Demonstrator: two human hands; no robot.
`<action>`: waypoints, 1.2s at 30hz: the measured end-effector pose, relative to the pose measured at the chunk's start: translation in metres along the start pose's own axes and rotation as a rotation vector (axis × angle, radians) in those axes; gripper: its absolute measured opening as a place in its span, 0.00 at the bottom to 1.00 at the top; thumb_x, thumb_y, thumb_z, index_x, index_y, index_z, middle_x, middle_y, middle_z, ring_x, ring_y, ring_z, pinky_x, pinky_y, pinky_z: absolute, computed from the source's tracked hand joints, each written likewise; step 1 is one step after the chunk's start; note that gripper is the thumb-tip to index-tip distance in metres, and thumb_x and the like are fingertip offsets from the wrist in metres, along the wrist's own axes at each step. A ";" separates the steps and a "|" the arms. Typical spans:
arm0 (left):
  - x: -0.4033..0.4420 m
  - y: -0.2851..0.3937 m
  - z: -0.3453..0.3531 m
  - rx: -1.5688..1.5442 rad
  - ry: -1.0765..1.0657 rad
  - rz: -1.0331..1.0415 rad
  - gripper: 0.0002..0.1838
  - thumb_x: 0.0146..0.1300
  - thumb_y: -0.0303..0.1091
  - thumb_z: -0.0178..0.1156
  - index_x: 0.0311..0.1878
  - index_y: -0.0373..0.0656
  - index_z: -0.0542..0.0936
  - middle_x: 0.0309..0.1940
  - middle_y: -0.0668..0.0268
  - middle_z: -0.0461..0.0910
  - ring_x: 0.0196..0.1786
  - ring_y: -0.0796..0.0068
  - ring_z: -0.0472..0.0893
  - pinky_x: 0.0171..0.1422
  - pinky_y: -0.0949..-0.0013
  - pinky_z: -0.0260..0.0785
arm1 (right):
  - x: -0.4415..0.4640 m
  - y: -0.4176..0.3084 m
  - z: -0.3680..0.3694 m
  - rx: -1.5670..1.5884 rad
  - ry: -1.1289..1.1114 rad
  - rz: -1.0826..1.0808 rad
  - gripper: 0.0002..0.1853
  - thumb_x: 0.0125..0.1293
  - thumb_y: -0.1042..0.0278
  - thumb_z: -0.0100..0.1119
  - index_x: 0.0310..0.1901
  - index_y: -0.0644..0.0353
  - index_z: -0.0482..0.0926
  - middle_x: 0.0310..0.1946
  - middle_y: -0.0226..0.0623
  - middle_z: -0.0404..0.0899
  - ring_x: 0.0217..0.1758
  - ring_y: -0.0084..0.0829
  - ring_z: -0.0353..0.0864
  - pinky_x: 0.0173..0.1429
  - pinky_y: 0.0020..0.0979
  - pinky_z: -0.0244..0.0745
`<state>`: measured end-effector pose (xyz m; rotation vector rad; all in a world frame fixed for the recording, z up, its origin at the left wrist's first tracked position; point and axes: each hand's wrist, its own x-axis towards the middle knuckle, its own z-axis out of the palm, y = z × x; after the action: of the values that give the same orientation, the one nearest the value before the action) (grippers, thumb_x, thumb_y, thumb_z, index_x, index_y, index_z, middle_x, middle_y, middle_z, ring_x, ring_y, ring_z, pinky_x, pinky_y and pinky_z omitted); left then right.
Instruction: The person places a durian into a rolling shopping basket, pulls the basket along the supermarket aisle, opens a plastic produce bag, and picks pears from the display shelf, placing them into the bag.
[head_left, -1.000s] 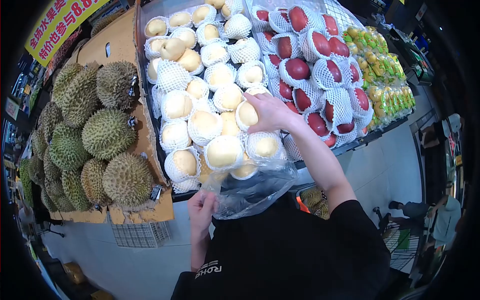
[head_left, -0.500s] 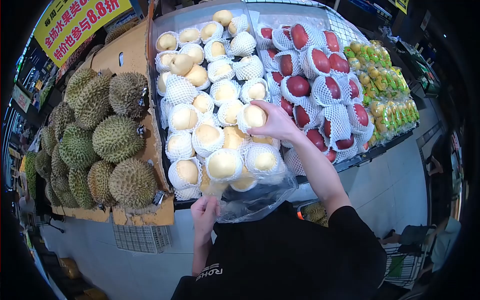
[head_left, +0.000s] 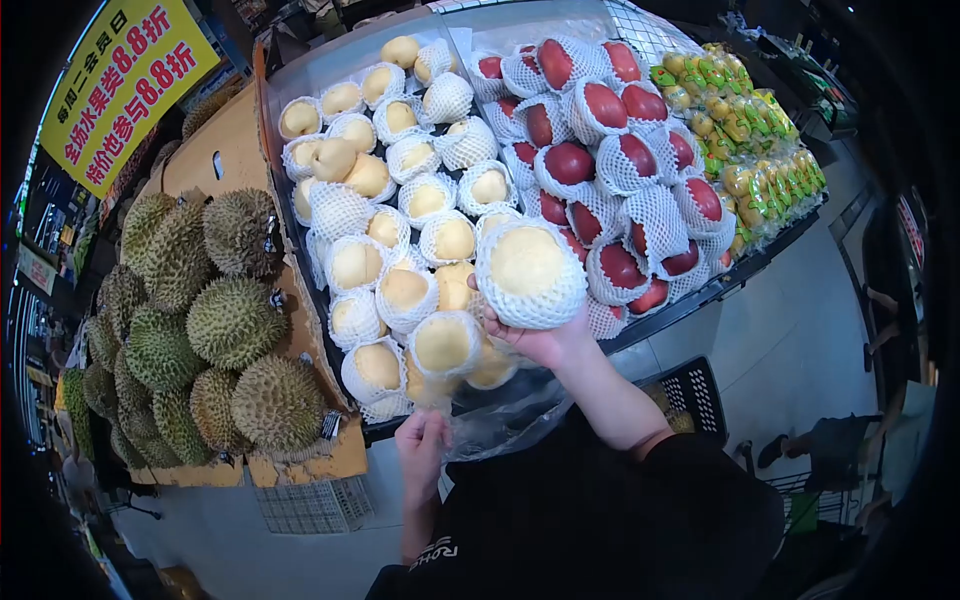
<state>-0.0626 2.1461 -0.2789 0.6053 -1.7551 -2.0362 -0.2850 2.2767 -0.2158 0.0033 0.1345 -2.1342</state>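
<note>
My right hand (head_left: 545, 340) holds up a large pale-yellow pear (head_left: 528, 262) in a white foam net, palm turned upward and fingers partly hidden beneath it. My left hand (head_left: 422, 440) is closed in a pinch on the edge of a clear plastic bag (head_left: 505, 420), which hangs at the front of the display. Just beyond the bag lie more netted pears (head_left: 445, 343) in rows; a few near the back left, such as a bare pear (head_left: 333, 158), have no net. The bag's inside is hard to make out.
Netted red apples (head_left: 570, 163) fill the section to the right, with bagged yellow-green fruit (head_left: 770, 180) beyond. Durians (head_left: 237, 322) are piled on cardboard at left. A black basket (head_left: 695, 395) is below right, and a white crate (head_left: 315, 505) sits under the durians.
My right hand has drawn closer and turned palm up, with a netted pear raised in it. The view has shifted a little; my left hand keeps its pinch on the bag.
</note>
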 end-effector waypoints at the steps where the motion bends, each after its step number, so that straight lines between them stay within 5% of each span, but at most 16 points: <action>1: 0.001 -0.001 -0.003 0.005 -0.009 -0.003 0.12 0.71 0.31 0.52 0.29 0.39 0.74 0.19 0.70 0.73 0.23 0.84 0.70 0.28 0.78 0.60 | -0.003 0.004 -0.004 -0.003 -0.064 0.010 0.36 0.66 0.32 0.36 0.65 0.50 0.65 0.56 0.53 0.73 0.46 0.44 0.80 0.48 0.42 0.76; 4: 0.000 -0.003 -0.008 0.030 -0.016 -0.008 0.12 0.71 0.31 0.51 0.29 0.39 0.74 0.18 0.70 0.73 0.22 0.84 0.70 0.27 0.78 0.60 | -0.013 0.010 0.004 -0.002 -0.108 0.042 0.36 0.66 0.29 0.35 0.64 0.49 0.67 0.57 0.44 0.73 0.53 0.48 0.78 0.51 0.51 0.74; 8: -0.002 -0.002 -0.009 -0.014 -0.016 0.002 0.12 0.72 0.32 0.51 0.30 0.39 0.74 0.18 0.70 0.72 0.21 0.84 0.69 0.26 0.78 0.60 | -0.028 0.027 0.012 -0.080 -0.063 -0.046 0.36 0.66 0.31 0.37 0.65 0.51 0.65 0.60 0.41 0.72 0.60 0.43 0.74 0.58 0.48 0.71; 11: -0.005 -0.002 -0.012 -0.061 0.005 -0.040 0.11 0.72 0.32 0.51 0.32 0.38 0.75 0.17 0.71 0.72 0.20 0.86 0.68 0.25 0.79 0.59 | -0.033 0.038 0.009 -0.219 0.019 -0.173 0.36 0.66 0.40 0.47 0.69 0.55 0.59 0.63 0.40 0.69 0.65 0.38 0.70 0.66 0.44 0.66; 13: -0.006 0.001 -0.013 -0.085 0.023 -0.079 0.10 0.72 0.32 0.52 0.33 0.38 0.75 0.17 0.72 0.71 0.20 0.86 0.68 0.25 0.80 0.58 | -0.037 0.041 0.002 -0.412 -0.068 -0.187 0.43 0.58 0.53 0.62 0.71 0.58 0.53 0.64 0.40 0.66 0.67 0.36 0.68 0.70 0.40 0.63; 17: -0.007 0.009 -0.017 -0.158 -0.008 -0.126 0.06 0.71 0.30 0.52 0.45 0.38 0.74 0.16 0.74 0.69 0.18 0.87 0.67 0.24 0.81 0.60 | -0.039 0.053 0.013 -0.521 -0.090 -0.273 0.55 0.45 0.64 0.74 0.72 0.61 0.50 0.64 0.41 0.66 0.67 0.34 0.68 0.69 0.36 0.64; 22: -0.007 0.027 -0.012 -0.152 -0.027 -0.171 0.21 0.71 0.27 0.49 0.65 0.36 0.64 0.13 0.74 0.66 0.13 0.85 0.64 0.22 0.78 0.63 | -0.047 0.060 -0.015 -0.502 -0.110 -0.204 0.50 0.52 0.54 0.70 0.70 0.65 0.52 0.64 0.45 0.66 0.66 0.36 0.70 0.67 0.38 0.67; 24: -0.006 0.025 -0.013 -0.232 -0.095 -0.149 0.26 0.73 0.27 0.44 0.72 0.37 0.55 0.10 0.74 0.63 0.12 0.84 0.64 0.23 0.77 0.67 | -0.055 0.060 -0.032 -0.327 -0.057 -0.014 0.45 0.57 0.48 0.64 0.69 0.67 0.56 0.63 0.47 0.69 0.63 0.38 0.73 0.65 0.39 0.70; 27: -0.005 0.022 -0.015 -0.341 -0.183 -0.048 0.27 0.75 0.31 0.40 0.74 0.40 0.51 0.10 0.74 0.63 0.12 0.82 0.65 0.31 0.69 0.73 | -0.058 0.065 -0.039 -0.374 -0.033 0.136 0.43 0.59 0.47 0.61 0.67 0.68 0.58 0.61 0.49 0.71 0.60 0.39 0.76 0.64 0.40 0.72; 31: -0.009 0.033 -0.016 -0.494 -0.256 -0.036 0.26 0.76 0.32 0.39 0.74 0.40 0.52 0.10 0.73 0.63 0.11 0.82 0.64 0.30 0.70 0.72 | -0.058 0.080 -0.058 -0.418 -0.086 0.362 0.42 0.57 0.50 0.64 0.65 0.69 0.60 0.59 0.48 0.73 0.58 0.37 0.77 0.62 0.37 0.73; 36: -0.019 0.032 -0.023 -0.274 -0.328 -0.026 0.23 0.75 0.29 0.38 0.70 0.33 0.60 0.10 0.74 0.64 0.11 0.83 0.63 0.26 0.73 0.71 | -0.071 0.088 -0.087 -0.429 -0.057 0.471 0.41 0.55 0.52 0.65 0.64 0.70 0.62 0.57 0.47 0.74 0.57 0.36 0.78 0.62 0.36 0.73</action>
<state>-0.0333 2.1329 -0.2487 0.2189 -1.5929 -2.4492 -0.1769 2.2982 -0.3066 -0.2535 0.5048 -1.6011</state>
